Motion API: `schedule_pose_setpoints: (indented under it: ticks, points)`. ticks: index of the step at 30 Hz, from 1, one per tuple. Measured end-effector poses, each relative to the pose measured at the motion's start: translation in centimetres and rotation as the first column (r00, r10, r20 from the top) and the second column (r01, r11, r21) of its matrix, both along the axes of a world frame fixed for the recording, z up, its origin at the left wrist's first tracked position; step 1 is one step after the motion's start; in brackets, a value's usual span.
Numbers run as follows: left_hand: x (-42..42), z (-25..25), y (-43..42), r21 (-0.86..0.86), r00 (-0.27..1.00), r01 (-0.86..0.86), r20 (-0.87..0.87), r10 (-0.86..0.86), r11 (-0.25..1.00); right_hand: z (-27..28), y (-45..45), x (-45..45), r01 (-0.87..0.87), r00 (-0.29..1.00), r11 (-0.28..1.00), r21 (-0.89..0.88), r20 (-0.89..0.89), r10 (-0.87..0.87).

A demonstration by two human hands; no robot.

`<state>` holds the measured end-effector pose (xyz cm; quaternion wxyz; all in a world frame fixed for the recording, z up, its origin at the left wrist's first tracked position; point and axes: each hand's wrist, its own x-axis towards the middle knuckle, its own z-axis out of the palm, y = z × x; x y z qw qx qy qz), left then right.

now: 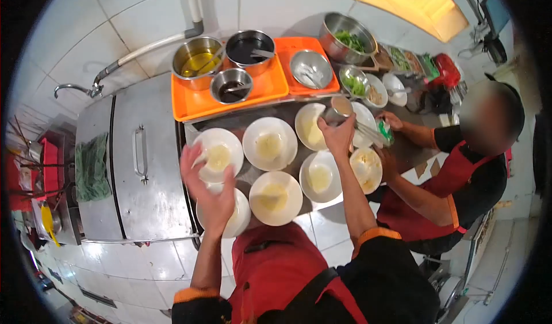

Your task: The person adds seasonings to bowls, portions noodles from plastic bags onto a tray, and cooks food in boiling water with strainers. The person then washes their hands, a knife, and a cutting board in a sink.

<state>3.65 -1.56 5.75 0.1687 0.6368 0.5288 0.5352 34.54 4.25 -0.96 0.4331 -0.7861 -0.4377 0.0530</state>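
Note:
My left hand (208, 181), fingers spread and holding nothing, hovers over two white bowls at the left end of the counter. It partly hides the lower bowl (240, 213); the upper bowl (218, 135) has pale yellow contents. My right hand (339, 133) grips a small metal container (341, 107) with a brownish top, above the bowls on the right. Beneath it sits another white bowl (305, 117). More white bowls with yellowish contents stand between my hands, among them a middle bowl (270, 124) and a front bowl (276, 217).
Orange trays (184, 110) at the back hold metal pots, including a pot of yellow liquid (198, 59). A steel bowl of greens (348, 36) stands behind. At right, a co-worker (454, 191) reaches over the bowls, near something green (385, 131). A steel lid (150, 168) lies left.

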Motion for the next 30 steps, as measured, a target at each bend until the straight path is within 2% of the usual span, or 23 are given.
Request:
schedule_pose_setpoints:
  ticks: [2,4,5,6,8,9,10,12,13,14,16,17,20,21,24,25,26,28,29,30]
  points:
    - [-3.0,-0.2,-1.8,0.008,0.962,-0.077,0.264,0.072,0.997,-0.5,-0.4,-0.4,-0.009,0.999,0.999,-0.054,0.031,0.01]
    - [-6.6,-0.8,-3.7,-0.02,0.968,-0.201,0.151,0.202,0.979,-0.1,0.3,-0.6,-0.032,0.996,0.985,0.171,0.091,0.016]
    - [-8.2,-1.1,-4.6,-0.034,0.952,-0.234,0.196,0.236,0.972,-0.6,0.6,0.1,-0.027,0.989,0.999,0.044,0.144,0.021]
    - [-9.4,-1.2,-5.4,-0.058,0.936,-0.266,0.224,0.272,0.962,-1.0,-1.0,-0.6,-0.015,0.99,1.0,0.017,0.139,0.013]
    - [-11.5,-2.0,-6.6,-0.044,0.925,-0.309,0.218,0.311,0.95,-0.1,0.2,-1.4,0.149,0.987,0.987,0.058,0.059,-0.153]
    - [-12.3,-1.9,-7.2,-0.07,0.914,-0.337,0.215,0.344,0.939,-0.9,0.7,-0.7,0.054,0.992,0.998,0.024,0.113,-0.056]
    - [-13.2,-1.9,-8.5,-0.091,0.921,-0.324,0.197,0.336,0.942,-1.8,-0.9,-0.8,0.068,0.992,0.998,-0.002,0.105,-0.068]
    - [-13.9,-2.2,-8.5,-0.103,0.898,-0.376,0.204,0.389,0.921,-0.9,1.0,-1.3,0.116,0.992,0.989,0.089,0.037,-0.12]
    - [-14.3,-2.3,-8.8,-0.099,0.891,-0.395,0.202,0.408,0.913,-1.6,1.5,-0.5,0.076,0.983,0.997,0.026,0.167,-0.079]
    - [-15.2,-2.2,-10.1,-0.114,0.899,-0.382,0.185,0.398,0.917,-3.2,-0.3,-0.2,0.091,0.983,0.996,0.006,0.159,-0.091]
    - [-15.6,-2.8,-9.8,-0.105,0.889,-0.421,0.146,0.433,0.901,-1.7,1.4,-0.9,0.149,0.982,0.986,0.069,0.107,-0.156]
    - [-15.8,-2.8,-10.0,-0.117,0.88,-0.432,0.16,0.446,0.894,-2.2,1.4,-0.4,0.056,0.998,0.998,0.0,-0.001,-0.056]
    - [-16.5,-3.1,-10.7,-0.083,0.876,-0.435,0.19,0.443,0.896,-3.4,1.8,-0.2,0.145,0.986,0.989,-0.015,0.088,-0.143]
    - [-17.1,-2.9,-11.6,-0.105,0.887,-0.415,0.174,0.428,0.904,-3.0,1.1,-0.6,0.146,0.989,0.989,-0.036,0.022,-0.145]
    - [-17.5,-3.1,-11.6,-0.078,0.863,-0.447,0.224,0.452,0.891,-1.9,0.7,-2.0,0.158,0.987,0.987,-0.031,0.047,-0.156]
    - [-17.8,-2.9,-11.8,-0.07,0.865,-0.456,0.201,0.461,0.887,-1.0,0.0,-3.0,0.181,0.982,0.983,-0.008,-0.058,-0.181]
    - [-18.1,-2.9,-11.9,-0.064,0.859,-0.467,0.204,0.47,0.882,-0.5,0.0,-4.0,0.169,0.984,0.986,-0.001,-0.058,-0.168]
    - [-18.8,-2.9,-12.5,0.036,0.857,-0.502,0.152,0.492,0.864,-0.1,-1.7,-5.7,0.066,0.997,0.972,0.224,-0.062,-0.053]
    - [-19.0,-3.0,-12.6,0.029,0.854,-0.506,0.16,0.496,0.862,0.6,-2.2,-8.0,-0.04,0.99,0.94,0.339,-0.111,0.082]
    - [-19.0,-2.9,-12.4,0.029,0.851,-0.511,0.157,0.5,0.859,1.5,-2.8,-10.8,-0.099,0.979,0.954,0.284,-0.144,0.145]
